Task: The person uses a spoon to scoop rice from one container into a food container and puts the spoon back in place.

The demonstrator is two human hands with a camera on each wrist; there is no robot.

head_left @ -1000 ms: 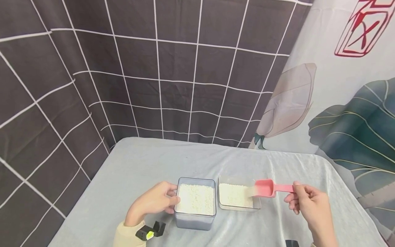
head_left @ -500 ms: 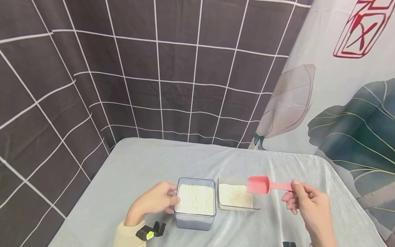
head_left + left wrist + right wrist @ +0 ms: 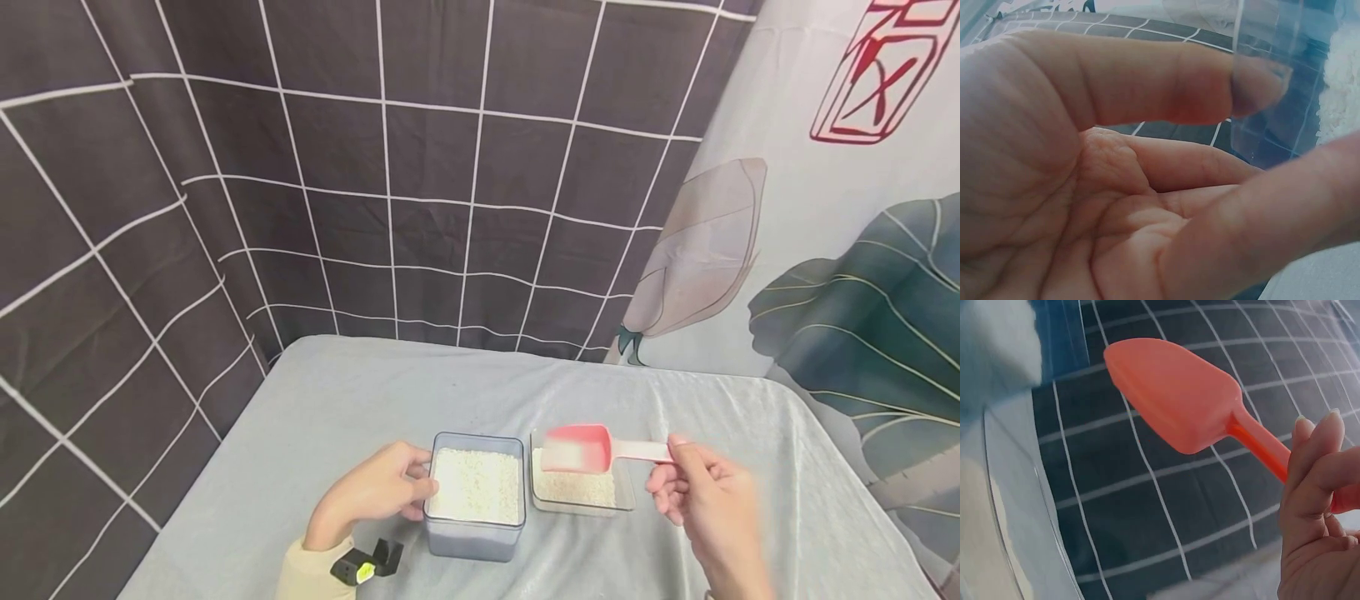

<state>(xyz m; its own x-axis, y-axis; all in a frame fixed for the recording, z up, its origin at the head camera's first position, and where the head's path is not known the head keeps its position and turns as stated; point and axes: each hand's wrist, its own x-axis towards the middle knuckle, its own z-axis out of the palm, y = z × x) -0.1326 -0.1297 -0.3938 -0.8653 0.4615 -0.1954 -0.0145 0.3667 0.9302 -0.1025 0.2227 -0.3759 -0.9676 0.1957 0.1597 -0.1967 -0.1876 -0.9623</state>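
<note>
In the head view, my left hand point(image 3: 386, 481) holds the left side of a bluish see-through container point(image 3: 474, 542), full of white rice point(image 3: 476, 483). The left wrist view has a fingertip showing through that container's clear wall point(image 3: 1279, 125). My right hand point(image 3: 708, 492) pinches the handle of a pink scoop point(image 3: 596, 446). The scoop is held above a shallow clear tray point(image 3: 577, 507) that also has rice in it. From the right wrist the scoop's point(image 3: 1175, 394) underside shows. Its bowl is blurred with a pale patch; I cannot tell whether grains are inside.
Container and tray stand side by side on a table with a pale grey-blue cloth point(image 3: 360, 383). A dark curtain with white grid lines point(image 3: 427, 225) hangs behind and to the left. A patterned light curtain point(image 3: 795, 333) hangs to the right.
Rice was falling from the scoop into the tray a second ago; that stream is gone. My right hand has carried the scoop left, across the tray. The left hand has stayed put.
</note>
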